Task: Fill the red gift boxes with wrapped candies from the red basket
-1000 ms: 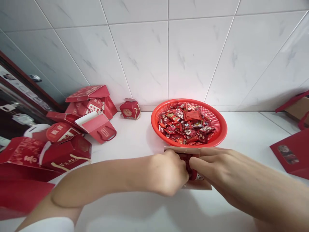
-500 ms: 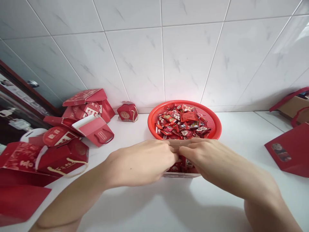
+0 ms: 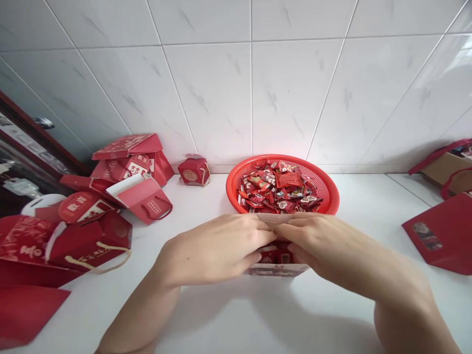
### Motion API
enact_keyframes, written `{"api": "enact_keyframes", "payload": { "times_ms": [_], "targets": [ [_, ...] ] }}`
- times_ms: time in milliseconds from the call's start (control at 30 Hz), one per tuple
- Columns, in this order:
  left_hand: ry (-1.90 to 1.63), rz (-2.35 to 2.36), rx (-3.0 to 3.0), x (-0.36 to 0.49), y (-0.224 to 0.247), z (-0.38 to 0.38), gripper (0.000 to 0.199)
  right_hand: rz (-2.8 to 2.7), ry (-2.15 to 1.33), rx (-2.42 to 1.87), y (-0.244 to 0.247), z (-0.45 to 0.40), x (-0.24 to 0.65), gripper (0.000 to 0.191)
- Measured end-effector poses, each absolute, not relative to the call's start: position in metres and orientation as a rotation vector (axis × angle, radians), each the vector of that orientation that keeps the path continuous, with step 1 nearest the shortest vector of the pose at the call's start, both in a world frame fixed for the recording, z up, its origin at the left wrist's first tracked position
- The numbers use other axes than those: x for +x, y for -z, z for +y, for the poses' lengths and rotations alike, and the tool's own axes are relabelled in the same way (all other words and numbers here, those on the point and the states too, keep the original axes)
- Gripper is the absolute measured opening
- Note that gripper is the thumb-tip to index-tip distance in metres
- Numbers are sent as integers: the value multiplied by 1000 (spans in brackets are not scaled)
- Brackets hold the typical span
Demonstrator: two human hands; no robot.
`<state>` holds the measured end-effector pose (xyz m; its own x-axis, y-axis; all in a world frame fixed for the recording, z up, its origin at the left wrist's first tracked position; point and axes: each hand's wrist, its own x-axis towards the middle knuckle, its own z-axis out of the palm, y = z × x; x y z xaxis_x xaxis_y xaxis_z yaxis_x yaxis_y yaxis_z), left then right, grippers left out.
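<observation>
Head view shows an open box (image 3: 278,270) of red-wrapped sweets (image 3: 271,254) on the white counter (image 3: 236,319), just in front of a red basket (image 3: 333,189) heaped with more sweets. Left hand (image 3: 217,250) and right hand (image 3: 332,251) bend over its opening from either side, fingertips partly hidden, so whether they grip anything cannot be told. Farther left stand red gift boxes (image 3: 99,241).

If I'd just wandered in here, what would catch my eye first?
Probably the bright red basket near the tiled wall, heaped with wrapped sweets. Just in front, the left hand and right hand meet over an open box with red packets inside. Red boxes crowd the left side of the counter.
</observation>
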<state>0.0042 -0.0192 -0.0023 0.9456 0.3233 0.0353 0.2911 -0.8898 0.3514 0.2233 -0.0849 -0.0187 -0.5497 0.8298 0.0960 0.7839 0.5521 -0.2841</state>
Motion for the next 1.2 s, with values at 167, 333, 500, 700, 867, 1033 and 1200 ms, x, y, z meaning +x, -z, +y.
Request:
{"api": "enact_keyframes", "payload": {
  "times_ms": [167,333,500,700,867,1033,1200],
  "targets": [
    [-122,368,2628,0,0,-7,49,-2463,-226,-1268,7,-88,246,35],
    [-347,404,2620,-13,-7,3,38,-2374,-264,-1257,-9,-94,272,17],
    [-337,637,2661,-22,-3,3,75,-2450,-352,-1504,3,-94,289,18],
    [-34,750,2660,-16,7,5,84,-2483,-354,-1748,21,-81,271,43],
    [-114,730,2642,-10,16,14,58,-2534,-561,-1621,8,-73,253,36],
    [-180,616,2619,0,22,23,35,-2505,-473,-1601,11,-65,250,36],
    [-211,581,2570,0,21,25,32,-2583,-506,-1570,14,-52,251,37]
  ]
}}
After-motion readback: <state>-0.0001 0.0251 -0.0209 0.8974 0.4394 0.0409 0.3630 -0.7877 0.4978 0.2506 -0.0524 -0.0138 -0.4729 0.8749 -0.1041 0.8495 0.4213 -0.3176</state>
